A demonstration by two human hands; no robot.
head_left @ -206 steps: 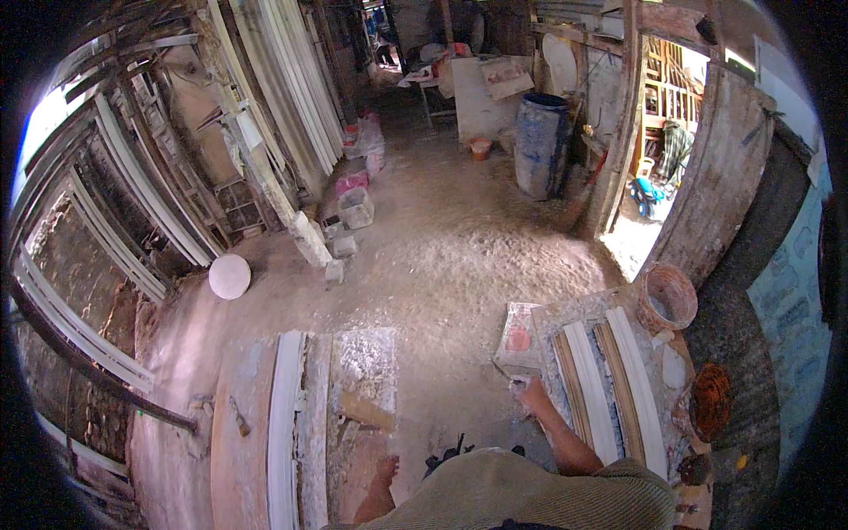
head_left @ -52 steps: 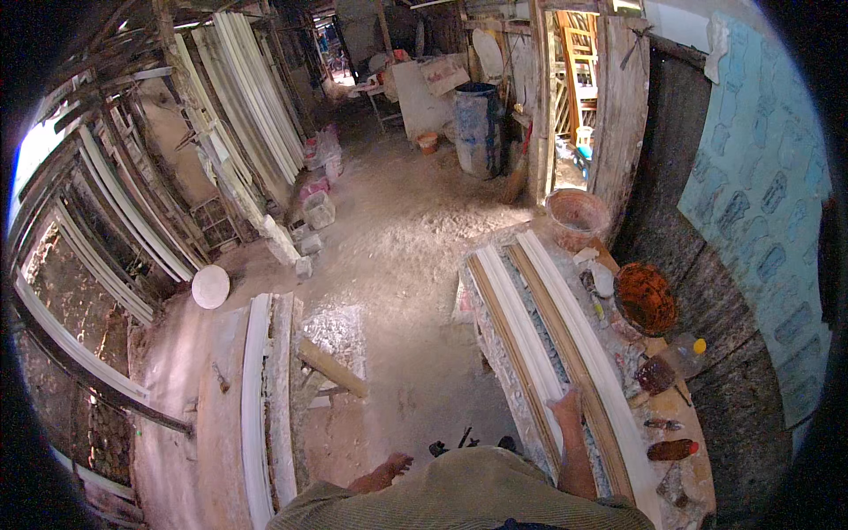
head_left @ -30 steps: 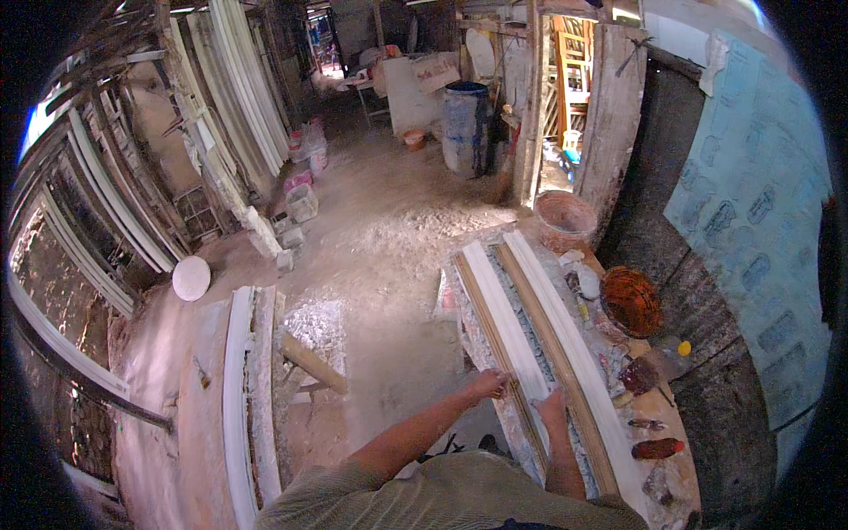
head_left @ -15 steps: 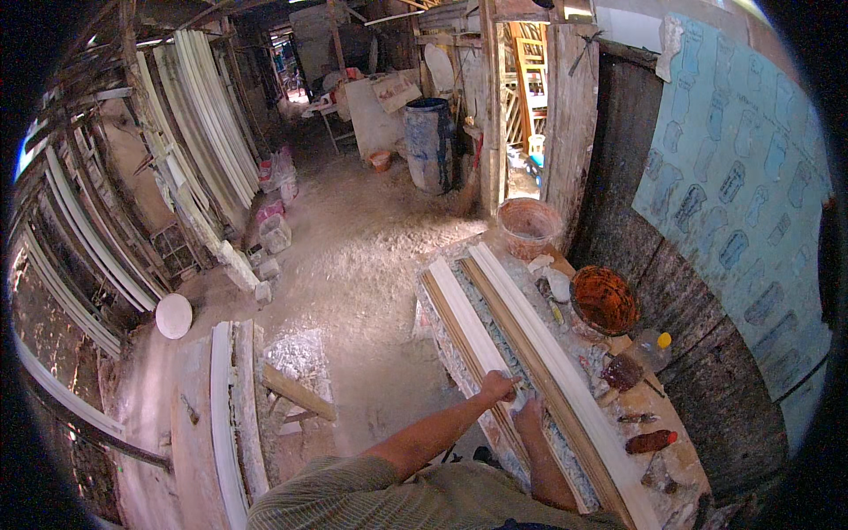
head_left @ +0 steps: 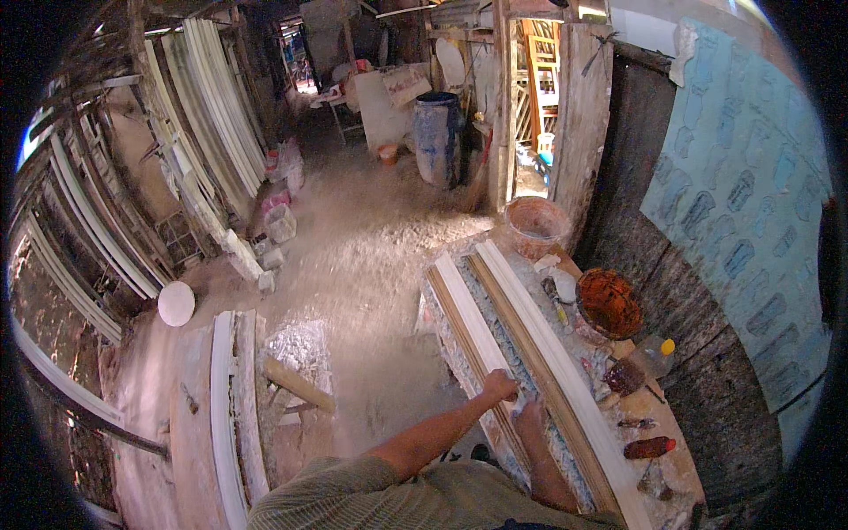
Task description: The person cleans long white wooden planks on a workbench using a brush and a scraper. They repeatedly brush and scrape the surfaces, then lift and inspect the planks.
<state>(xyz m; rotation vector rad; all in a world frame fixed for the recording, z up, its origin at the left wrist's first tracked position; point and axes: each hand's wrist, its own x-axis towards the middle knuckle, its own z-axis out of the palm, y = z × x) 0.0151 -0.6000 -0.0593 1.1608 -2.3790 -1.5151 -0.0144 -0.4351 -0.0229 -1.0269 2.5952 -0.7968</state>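
Both of my hands are over the left one of two long white moldings on the workbench at the right. My left hand is closed at the inner edge of the left molding; what its fingers hold, if anything, is hidden. Right beside it, my right hand is low over the same strip, its fingers blurred, with a small pale patch between the two hands. The second white molding runs parallel on the right, past a rough plaster-covered gap. Brown edges line both strips.
Along the bench's right side are an orange-stained bowl, a clear bottle with a yellow cap, a dark red bottle and a pale bucket. A second bench with a white strip stands at left. A blue barrel stands farther back.
The view has shifted slightly. My left hand's fingers, stretched toward the right before, are now curled in. Both hands stay at nearly the same spot on the left molding.
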